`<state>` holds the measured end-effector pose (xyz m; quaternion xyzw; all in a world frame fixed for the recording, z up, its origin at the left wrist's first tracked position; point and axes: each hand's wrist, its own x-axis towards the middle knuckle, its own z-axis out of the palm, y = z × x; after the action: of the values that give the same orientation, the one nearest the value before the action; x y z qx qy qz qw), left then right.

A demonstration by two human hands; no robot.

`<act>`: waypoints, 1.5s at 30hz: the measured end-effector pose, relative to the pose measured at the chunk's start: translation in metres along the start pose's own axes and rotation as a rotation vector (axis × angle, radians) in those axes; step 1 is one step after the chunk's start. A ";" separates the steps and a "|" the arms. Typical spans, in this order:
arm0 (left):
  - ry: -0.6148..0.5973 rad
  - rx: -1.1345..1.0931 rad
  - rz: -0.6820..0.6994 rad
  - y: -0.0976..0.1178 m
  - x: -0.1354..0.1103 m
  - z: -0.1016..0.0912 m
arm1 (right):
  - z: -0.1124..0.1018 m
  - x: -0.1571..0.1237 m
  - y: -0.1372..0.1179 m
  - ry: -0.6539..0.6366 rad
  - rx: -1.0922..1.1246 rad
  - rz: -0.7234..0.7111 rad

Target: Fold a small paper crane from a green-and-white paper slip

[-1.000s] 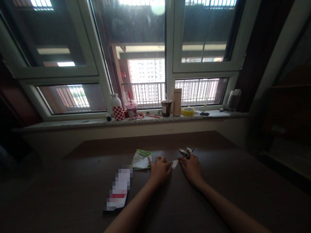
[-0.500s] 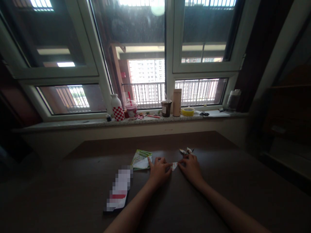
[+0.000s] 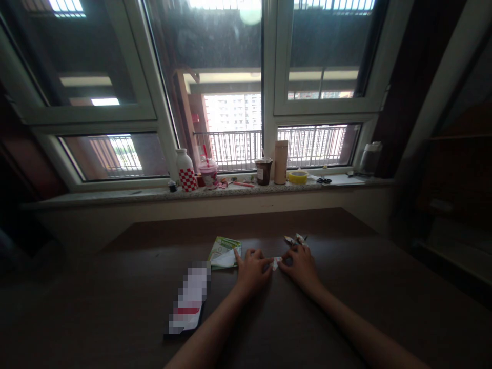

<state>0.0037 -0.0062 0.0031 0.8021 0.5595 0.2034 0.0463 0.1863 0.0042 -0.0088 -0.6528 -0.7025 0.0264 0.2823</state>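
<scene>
A small whitish piece of folded paper (image 3: 275, 264) lies on the brown table between my hands. My left hand (image 3: 253, 269) is closed, its fingertips pressing the paper's left edge. From the other side my right hand (image 3: 302, 265) pinches the paper's right edge with its fingertips. Just beyond the right hand are small patterned folded paper pieces (image 3: 300, 239), partly hidden by its fingers. A green and white stack of paper or a packet (image 3: 223, 254) lies left of my left hand, close to its outstretched finger.
A phone with a blurred-out screen (image 3: 190, 300) lies left of my left forearm. Along the windowsill (image 3: 230, 190) stand a checkered bottle (image 3: 187, 174), a pink drink cup (image 3: 208, 174), a dark cup (image 3: 263, 171), a tan flask (image 3: 280, 163), yellow tape (image 3: 297, 178) and scissors (image 3: 324, 180).
My right fingertips have shifted slightly left onto the paper's right edge, covering more of it. My left hand stays nearly where it was.
</scene>
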 end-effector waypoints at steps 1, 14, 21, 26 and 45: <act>-0.005 0.001 -0.002 0.000 0.000 0.000 | 0.001 0.000 0.000 -0.006 0.003 -0.003; -0.007 -0.004 -0.007 -0.001 0.000 0.001 | 0.005 -0.006 0.001 -0.026 0.025 -0.039; -0.006 0.001 -0.011 -0.003 0.001 0.003 | 0.007 -0.006 0.007 -0.023 0.084 -0.046; 0.012 -0.005 -0.008 -0.002 0.000 0.002 | 0.008 -0.003 0.012 0.018 0.194 -0.038; -0.005 -0.002 -0.032 -0.001 0.001 0.000 | 0.001 -0.002 0.010 0.015 0.160 -0.015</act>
<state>0.0037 -0.0049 0.0027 0.7936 0.5720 0.2011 0.0517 0.1949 0.0044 -0.0146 -0.6230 -0.7010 0.0755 0.3389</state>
